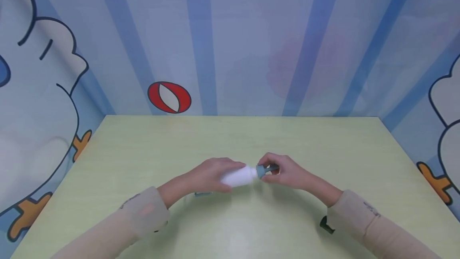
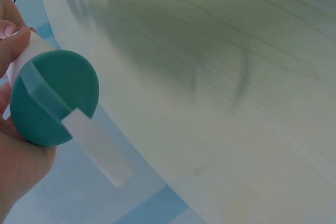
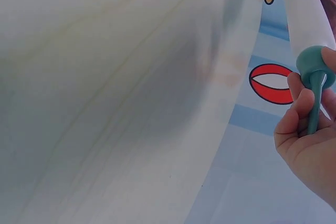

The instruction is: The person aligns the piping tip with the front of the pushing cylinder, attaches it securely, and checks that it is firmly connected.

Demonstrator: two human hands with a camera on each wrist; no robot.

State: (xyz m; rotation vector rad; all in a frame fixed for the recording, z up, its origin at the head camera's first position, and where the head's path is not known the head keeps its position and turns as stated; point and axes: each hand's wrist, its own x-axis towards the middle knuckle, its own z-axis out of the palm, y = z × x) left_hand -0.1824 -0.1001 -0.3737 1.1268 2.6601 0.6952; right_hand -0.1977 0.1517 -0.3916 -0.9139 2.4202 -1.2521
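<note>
Head view: there's the white bottle (image 1: 237,177), held aslant above the pale yellow-green worktop (image 1: 309,139), left hand (image 1: 212,174) grasping its body, right hand (image 1: 290,173) pinching the teal cap (image 1: 260,172). A blue striped backdrop (image 1: 244,43) rises behind the far edge, a red-and-white oval (image 1: 154,95) printed low on it; a white cartoon figure (image 1: 39,123) fills the left side. Over to the left wrist: the teal base (image 2: 79,80) faces the camera, soft shadows spread across the grained surface. Right wrist: fingers round the cap's narrow handle (image 3: 315,103), the worktop's edge running diagonally past.
</note>
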